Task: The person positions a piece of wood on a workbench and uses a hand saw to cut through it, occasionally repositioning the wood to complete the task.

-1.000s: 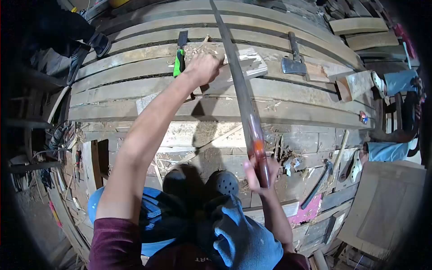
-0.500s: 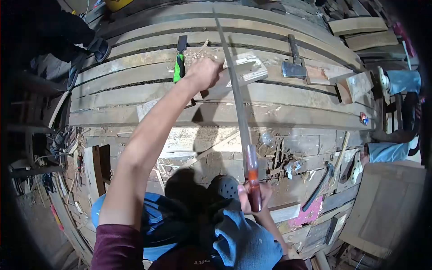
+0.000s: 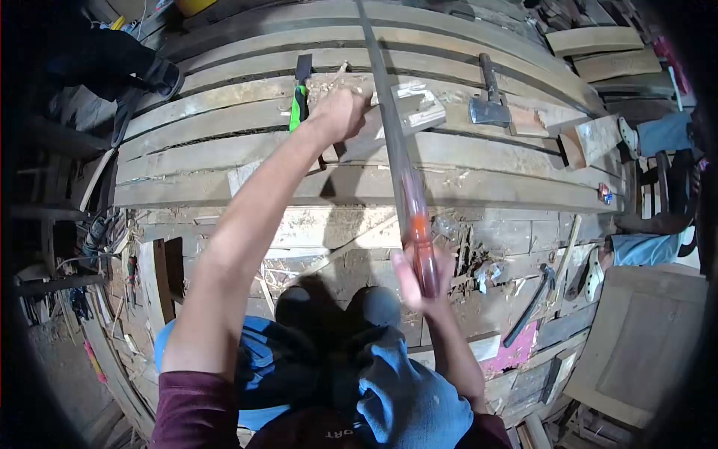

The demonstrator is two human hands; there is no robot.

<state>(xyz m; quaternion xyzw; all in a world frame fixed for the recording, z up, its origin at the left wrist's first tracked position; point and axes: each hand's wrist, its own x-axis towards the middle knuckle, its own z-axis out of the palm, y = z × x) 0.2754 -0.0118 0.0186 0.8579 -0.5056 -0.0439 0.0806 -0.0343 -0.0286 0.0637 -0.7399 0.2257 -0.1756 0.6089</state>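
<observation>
My left hand (image 3: 344,112) is closed on a pale wooden block (image 3: 422,112) that lies on the slatted bench (image 3: 479,153). My right hand (image 3: 426,277) is wrapped round the reddish translucent handle of a long saw (image 3: 389,123). Its blade points away from me and crosses over the block, just right of my left hand; whether it touches the wood I cannot tell. Beside my left hand lies a chisel with a green and black handle (image 3: 299,101), next to wood shavings (image 3: 321,84).
A hatchet (image 3: 490,111) and wooden pieces (image 3: 594,142) lie on the bench's right side. On the floor are a hammer (image 3: 529,307) and scraps. A person's leg (image 3: 112,63) is at upper left, another person (image 3: 666,194) at far right. A wooden panel (image 3: 643,337) stands lower right.
My right hand and the saw have moved forward, away from my body. My left hand stays on the block in nearly the same place.
</observation>
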